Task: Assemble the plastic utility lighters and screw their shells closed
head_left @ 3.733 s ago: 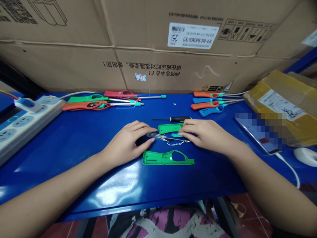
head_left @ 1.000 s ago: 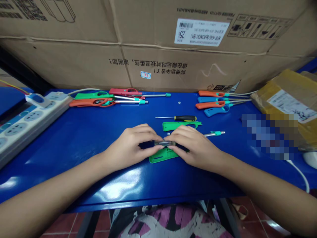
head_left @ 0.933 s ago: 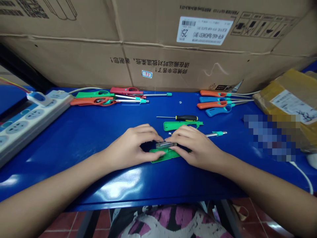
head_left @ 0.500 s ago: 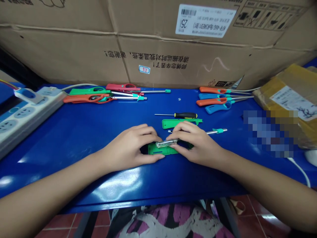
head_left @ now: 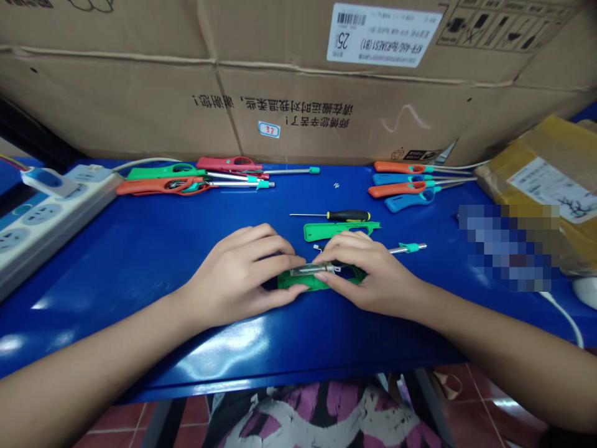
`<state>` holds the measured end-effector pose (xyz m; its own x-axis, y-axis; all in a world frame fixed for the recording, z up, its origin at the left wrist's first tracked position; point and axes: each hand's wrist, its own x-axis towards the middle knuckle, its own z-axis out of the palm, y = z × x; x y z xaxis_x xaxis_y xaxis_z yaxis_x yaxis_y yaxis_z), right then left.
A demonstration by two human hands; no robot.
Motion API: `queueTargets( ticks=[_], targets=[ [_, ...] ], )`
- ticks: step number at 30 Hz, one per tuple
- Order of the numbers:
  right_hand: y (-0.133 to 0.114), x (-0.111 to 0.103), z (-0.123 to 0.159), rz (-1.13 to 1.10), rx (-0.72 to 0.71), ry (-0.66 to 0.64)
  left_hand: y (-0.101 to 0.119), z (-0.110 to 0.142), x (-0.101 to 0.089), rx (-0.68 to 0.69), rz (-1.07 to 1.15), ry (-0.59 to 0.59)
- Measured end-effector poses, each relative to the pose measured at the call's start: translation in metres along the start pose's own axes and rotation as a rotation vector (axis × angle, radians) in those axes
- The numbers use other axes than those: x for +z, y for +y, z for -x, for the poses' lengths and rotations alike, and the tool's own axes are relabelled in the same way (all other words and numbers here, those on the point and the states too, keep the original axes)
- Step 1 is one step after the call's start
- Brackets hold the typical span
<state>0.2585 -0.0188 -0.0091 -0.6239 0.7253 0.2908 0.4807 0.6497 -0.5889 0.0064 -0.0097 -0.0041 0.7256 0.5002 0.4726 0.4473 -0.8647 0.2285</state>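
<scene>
A clear lighter fuel tank (head_left: 308, 269) with a metal fitting at its right end is pinched between the thumb and fingers of my right hand (head_left: 368, 267). It lies over the open green lighter handle half (head_left: 291, 283), which rests on the table. My left hand (head_left: 247, 274) curls round the left end of that handle half, thumb in front and fingers behind. A metal lighter barrel with a teal collar (head_left: 410, 247) sticks out beyond my right hand. Behind the hands lies the other green handle half (head_left: 319, 232). My right hand hides part of the handle.
A black-and-yellow screwdriver (head_left: 349, 216) lies behind the handle half. Several lighters are grouped at the back left (head_left: 163, 185) and back right (head_left: 401, 188). A power strip (head_left: 56, 208) stands left, a taped parcel (head_left: 536, 180) right, and a large cardboard box (head_left: 153, 112) behind.
The clear tank has turned slightly in my right fingers, and its metal end fitting now shows. My left hand's fingers have shifted a little over the tank's left end.
</scene>
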Motion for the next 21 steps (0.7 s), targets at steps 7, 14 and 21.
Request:
queueTargets(
  ticks=[7,14,21],
  targets=[
    [0.003,0.001,0.002,0.114,-0.06,0.002,-0.002,0.0,0.004,-0.084,0.159,-0.062],
    [0.002,0.0,0.004,0.167,-0.102,-0.009,-0.004,-0.002,0.001,-0.087,0.143,-0.113],
    [0.003,0.005,0.005,0.156,-0.145,-0.031,-0.012,-0.002,-0.006,-0.062,0.105,-0.338]
  ],
)
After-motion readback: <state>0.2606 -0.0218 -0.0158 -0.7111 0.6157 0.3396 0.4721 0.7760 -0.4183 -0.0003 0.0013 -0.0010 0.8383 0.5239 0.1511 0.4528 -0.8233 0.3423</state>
